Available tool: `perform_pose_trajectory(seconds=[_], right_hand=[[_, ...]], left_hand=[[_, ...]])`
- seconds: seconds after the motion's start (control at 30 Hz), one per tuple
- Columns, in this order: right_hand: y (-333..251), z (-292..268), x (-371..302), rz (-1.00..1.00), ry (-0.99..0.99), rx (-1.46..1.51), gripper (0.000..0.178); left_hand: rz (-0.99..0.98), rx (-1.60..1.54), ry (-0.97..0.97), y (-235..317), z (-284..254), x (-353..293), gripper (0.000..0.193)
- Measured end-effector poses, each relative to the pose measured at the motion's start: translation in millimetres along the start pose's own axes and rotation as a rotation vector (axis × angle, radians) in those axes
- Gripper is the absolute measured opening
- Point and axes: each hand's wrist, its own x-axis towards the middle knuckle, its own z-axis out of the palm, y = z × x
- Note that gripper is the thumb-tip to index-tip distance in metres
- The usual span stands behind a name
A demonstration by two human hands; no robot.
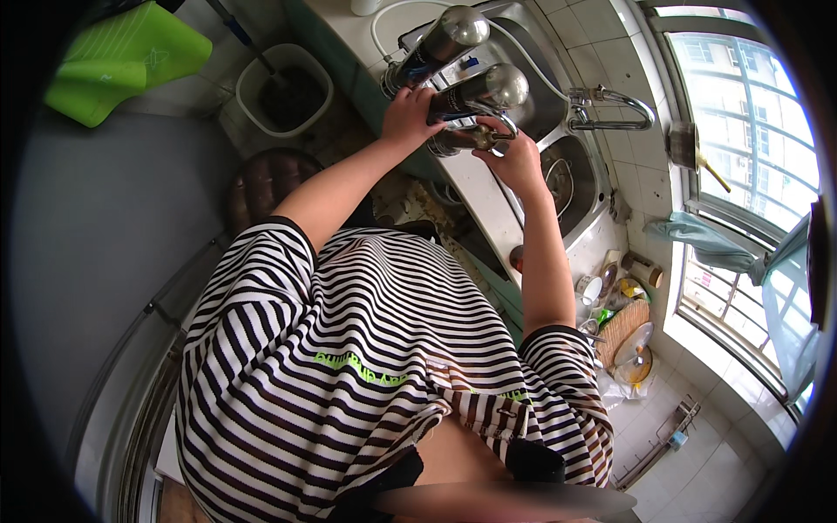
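Observation:
Two domed steel cylinders with dark bodies, looking like water filter canisters, lean side by side at the counter's edge by the sink. My left hand [408,120] grips the lower dark part of the nearer canister [475,92]; the farther canister [440,45] stands just beyond it. With bent fingers, my right hand [514,159] holds a shiny metal fitting [475,138] with a curved tube, just below the nearer canister. Its exact joint with the canister is hidden by my fingers. A thin white hose [532,70] arcs behind the canisters toward the tap.
A steel double sink [595,185] with a curved tap [615,113] lies to the right. Dishes and a woven basket [624,331] crowd the counter near the window. A white bin [253,98] and a dark round stool [266,187] stand at the left, below a green sheet [122,65].

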Motion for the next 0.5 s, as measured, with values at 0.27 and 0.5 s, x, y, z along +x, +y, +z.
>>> perform_pose_trajectory(seconds=[0.27, 0.5], right_hand=[[-5.1, 26.0, -7.4, 0.075, 0.296, -0.185, 0.059], [-0.3, 6.1, -1.5, -0.068, 0.119, -0.011, 0.061]], left_hand=[[0.001, 0.0, 0.005, 0.1, 1.7, -0.4, 0.058], [-0.004, 0.01, -0.016, -1.2, 2.0, -0.5, 0.058]])
